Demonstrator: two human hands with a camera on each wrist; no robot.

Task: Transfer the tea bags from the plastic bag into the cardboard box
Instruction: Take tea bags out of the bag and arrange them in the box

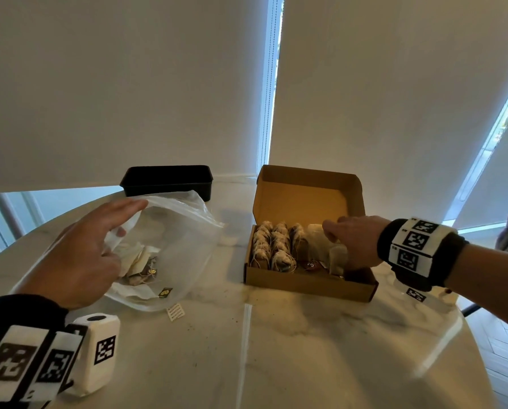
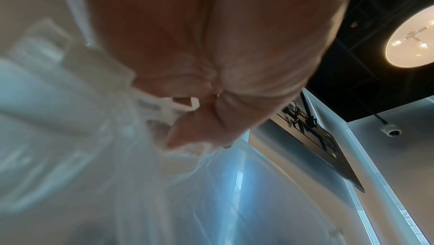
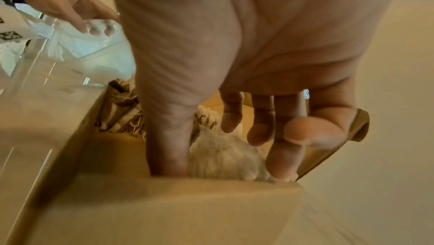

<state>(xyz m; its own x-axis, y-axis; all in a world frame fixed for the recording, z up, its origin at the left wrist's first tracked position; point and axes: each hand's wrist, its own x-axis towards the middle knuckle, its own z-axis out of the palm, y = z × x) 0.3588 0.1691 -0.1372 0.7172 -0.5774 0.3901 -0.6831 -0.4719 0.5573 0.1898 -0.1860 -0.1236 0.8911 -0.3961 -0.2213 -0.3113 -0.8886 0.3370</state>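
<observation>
A clear plastic bag [image 1: 184, 240] lies on the table at the left with a few tea bags [image 1: 139, 262] inside. My left hand [image 1: 119, 228] holds its rim, fingers tucked into the mouth; in the left wrist view the left hand [image 2: 199, 119] pinches the plastic [image 2: 117, 174]. The cardboard box [image 1: 305, 283] stands at the right with its lid up and rows of tea bags [image 1: 272, 246] in its left half. My right hand [image 1: 335, 240] reaches into its right half. In the right wrist view, a pale tea bag [image 3: 223, 156] lies between the loosely spread thumb and fingers [image 3: 281, 163].
A black tray [image 1: 167, 180] stands behind the plastic bag. A white marker cube [image 1: 99, 349] sits near my left wrist, and a small paper tag [image 1: 176, 312] lies in front of the bag. The marble table [image 1: 305, 349] curves away at the right edge.
</observation>
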